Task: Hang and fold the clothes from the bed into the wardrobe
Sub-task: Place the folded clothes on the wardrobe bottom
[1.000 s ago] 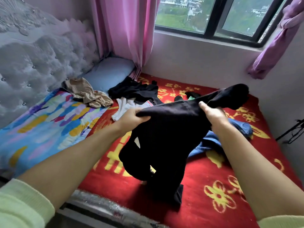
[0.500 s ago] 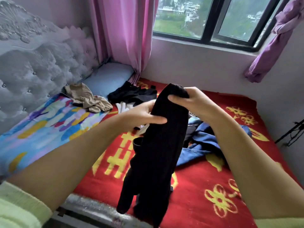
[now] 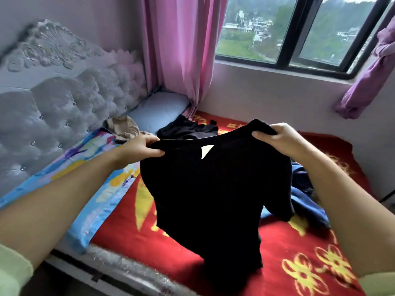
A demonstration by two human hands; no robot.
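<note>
A black garment hangs spread between my hands above the bed, a small white label showing near its top edge. My left hand grips its upper left corner. My right hand grips its upper right corner, slightly higher. The lower part of the garment drapes down to the red blanket. Behind it lie a black clothes pile, a beige garment and a blue denim piece, the last partly hidden by the black garment and my right arm.
The bed has a red blanket with yellow patterns and a colourful sheet on the left. A grey tufted headboard and a blue pillow stand at the far left. Pink curtain and window are behind.
My hands have moved apart, spreading the black garment wide from the narrow bunched hold of half a second ago. The view has tilted up slightly.
</note>
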